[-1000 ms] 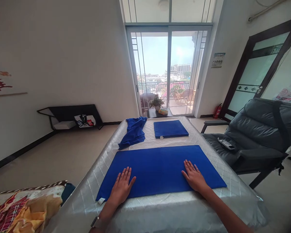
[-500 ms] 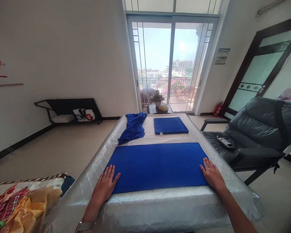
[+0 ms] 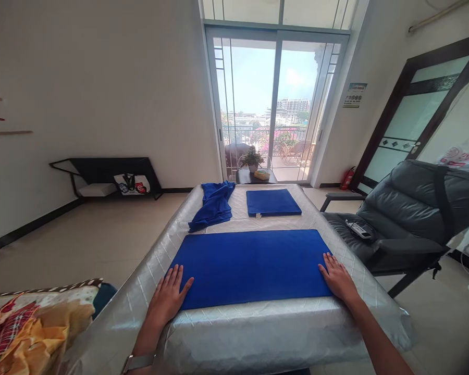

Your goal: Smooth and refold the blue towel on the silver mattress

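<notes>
A blue cloth (image 3: 254,268), folded into a smooth wide rectangle, lies flat across a plastic-wrapped mattress (image 3: 266,330). My left hand (image 3: 168,297) rests flat on its left edge, fingers stretched and thumb out. On the opposite edge, my right hand (image 3: 338,276) lies palm down with its fingers extended. Beyond this cloth is a neatly folded blue square of cloth (image 3: 273,202) with a small white tag on its near side. To the left of that square sits a crumpled blue cloth (image 3: 213,205).
A grey reclining chair (image 3: 408,208) stands close on the right, a white remote-like device (image 3: 359,230) on its seat. Colourful fabrics (image 3: 27,325) are piled at lower left. A small table with a potted plant (image 3: 253,158) stands beyond the mattress, before sliding glass doors.
The view has shifted slightly. Both hands stay flat at the two edges of the blue cloth, which looks unchanged.
</notes>
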Available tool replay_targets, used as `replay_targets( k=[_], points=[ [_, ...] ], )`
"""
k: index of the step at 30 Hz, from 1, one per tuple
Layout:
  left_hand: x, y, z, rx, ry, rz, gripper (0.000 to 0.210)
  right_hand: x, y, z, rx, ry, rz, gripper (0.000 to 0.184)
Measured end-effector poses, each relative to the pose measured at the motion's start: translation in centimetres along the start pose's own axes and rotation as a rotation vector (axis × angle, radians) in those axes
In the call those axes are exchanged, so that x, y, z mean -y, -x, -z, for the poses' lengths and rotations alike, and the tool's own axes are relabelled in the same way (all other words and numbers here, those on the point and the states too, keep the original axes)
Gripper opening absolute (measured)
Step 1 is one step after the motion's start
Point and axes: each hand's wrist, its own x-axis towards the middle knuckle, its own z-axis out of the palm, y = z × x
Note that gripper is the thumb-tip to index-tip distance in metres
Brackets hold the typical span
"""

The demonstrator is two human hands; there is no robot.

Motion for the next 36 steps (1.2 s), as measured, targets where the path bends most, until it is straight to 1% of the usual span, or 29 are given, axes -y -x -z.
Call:
replay_targets(
  k=[4, 7, 10, 12, 14, 15, 16, 19, 21, 23, 25, 27, 30, 33, 36],
  points=[
    [-0.2, 0.2, 0.4, 0.024, 0.009, 0.042, 0.081, 0.1, 0.0, 0.9, 0.013, -0.016, 0.019, 0.069],
    [-0.5, 0.7, 1.2, 0.087, 0.033, 0.09, 0.085, 0.1, 0.0, 1.4, 0.008, -0.02, 0.006, 0.067],
    [-0.7, 1.0, 1.7, 0.125, 0.054, 0.128, 0.088, 0.8, 0.2, 1.9, -0.061, -0.018, 0.002, 0.064],
    [-0.8, 1.0, 1.7, 0.113, 0.054, 0.12, 0.088, 2.4, 0.6, 2.3, -0.123, -0.048, -0.002, 0.062],
    [-0.8, 1.0, 1.5, 0.095, 0.048, 0.112, 0.088, 5.1, 1.2, 2.8, -0.165, -0.119, 0.004, 0.062],
    [-0.8, 1.0, 1.3, 0.087, 0.044, 0.114, 0.089, 6.9, 1.6, 3.1, -0.171, -0.163, 0.027, 0.063],
    [-0.8, 1.0, 1.3, 0.078, 0.039, 0.118, 0.089, 9.0, 2.1, 3.4, -0.163, -0.205, 0.082, 0.063],
    [-0.9, 1.1, 1.1, 0.054, 0.026, 0.117, 0.089, 15.4, 3.2, 4.3, -0.062, -0.283, 0.313, 0.063],
    [-0.9, 1.1, 1.2, 0.045, 0.017, 0.106, 0.089, 19.1, 3.7, 4.7, 0.011, -0.303, 0.407, 0.064],
    [-0.8, 1.1, 1.1, 0.041, 0.007, 0.091, 0.089, 21.5, 4.0, 4.9, 0.077, -0.301, 0.437, 0.066],
    [-0.6, 1.1, 1.0, 0.043, 0.003, 0.086, 0.087, 22.7, 4.0, 4.9, 0.128, -0.284, 0.44, 0.068],
    [-0.5, 1.1, 0.9, 0.056, 0.005, 0.092, 0.086, 22.7, 4.0, 4.6, 0.156, -0.265, 0.445, 0.07],
    [-0.3, 1.1, 0.6, 0.066, 0.011, 0.09, 0.085, 20.7, 3.9, 4.0, 0.158, -0.242, 0.434, 0.072],
    [-0.3, 1.1, 0.6, 0.048, 0.023, 0.08, 0.083, 16.3, 3.4, 3.1, 0.128, -0.192, 0.338, 0.071],
    [-0.6, 1.2, 1.1, 0.052, 0.044, 0.1, 0.085, 10.0, 2.5, 2.2, 0.089, -0.103, 0.198, 0.07]
  ],
)
